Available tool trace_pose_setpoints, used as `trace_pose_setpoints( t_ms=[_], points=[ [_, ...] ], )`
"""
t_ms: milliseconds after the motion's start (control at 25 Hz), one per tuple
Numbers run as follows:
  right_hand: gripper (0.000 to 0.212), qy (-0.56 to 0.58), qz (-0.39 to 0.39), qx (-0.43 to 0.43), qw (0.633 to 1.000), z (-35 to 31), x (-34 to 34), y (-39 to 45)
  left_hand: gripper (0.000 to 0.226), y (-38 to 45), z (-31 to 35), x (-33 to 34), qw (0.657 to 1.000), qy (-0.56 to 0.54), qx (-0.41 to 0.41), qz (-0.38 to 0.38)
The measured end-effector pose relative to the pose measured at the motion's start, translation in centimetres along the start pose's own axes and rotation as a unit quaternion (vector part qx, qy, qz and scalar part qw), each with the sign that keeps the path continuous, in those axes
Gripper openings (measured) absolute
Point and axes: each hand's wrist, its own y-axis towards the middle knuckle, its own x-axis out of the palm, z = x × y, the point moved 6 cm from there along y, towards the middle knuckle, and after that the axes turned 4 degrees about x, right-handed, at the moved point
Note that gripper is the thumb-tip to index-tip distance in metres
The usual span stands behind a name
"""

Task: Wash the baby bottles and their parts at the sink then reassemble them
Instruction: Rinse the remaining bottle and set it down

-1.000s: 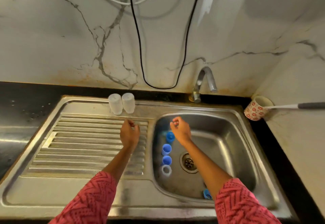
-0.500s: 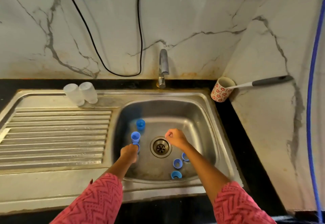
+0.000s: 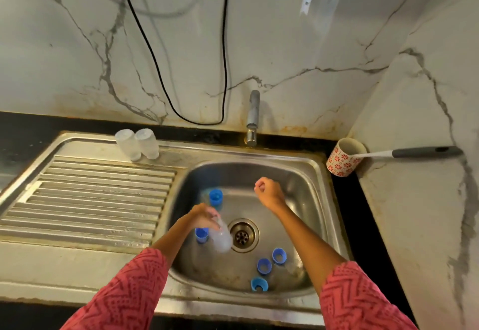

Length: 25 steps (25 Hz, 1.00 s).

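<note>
My left hand (image 3: 203, 215) grips a clear baby bottle (image 3: 221, 239) by its neck, low in the steel sink basin (image 3: 305, 174), just left of the drain (image 3: 242, 235). My right hand (image 3: 268, 192) hovers above the basin's back right with its fingers curled shut; I see nothing in it. Blue bottle parts lie in the basin: one cap (image 3: 215, 197) at the back left, another (image 3: 201, 235) beside the held bottle, and three rings (image 3: 264, 266) near the front right. Two clear bottles (image 3: 137, 144) stand upside down on the drainboard's back edge.
The tap (image 3: 252, 117) rises behind the basin, with no water visible. A ribbed drainboard (image 3: 85, 200) spreads to the left. A floral mug (image 3: 342, 157) holding a long grey-handled brush (image 3: 425, 152) stands in the right corner. A black cable (image 3: 225, 70) hangs down the marble wall.
My left hand went from the drainboard into the basin and has lifted a clear bottle. My right hand rose toward the back right of the basin. The view shifted.
</note>
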Motion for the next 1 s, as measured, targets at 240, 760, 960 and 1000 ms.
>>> trace_pose_setpoints(
  t_ms=[240, 760, 960, 1000],
  points=[
    [0.052, -0.032, 0.071, -0.102, 0.992, -8.3, -4.9, 5.5, 0.054, 2.0, 1.3, -2.5, 0.894, -0.444, -0.031, 0.059],
    [0.033, -0.010, 0.064, -0.108, 0.992, -9.8, -2.2, 8.6, 0.046, 6.9, 2.6, 0.8, 0.760, -0.641, -0.105, 0.014],
    [0.026, 0.156, 0.140, -0.099, 0.973, -4.5, -0.9, 5.5, 0.046, 7.8, 4.5, 2.5, 0.732, -0.670, -0.125, -0.007],
    [0.022, 0.150, 0.101, -0.079, 0.980, -3.4, 0.2, 5.1, 0.044, 7.9, 5.5, 2.6, 0.728, -0.676, -0.107, -0.023]
  ],
)
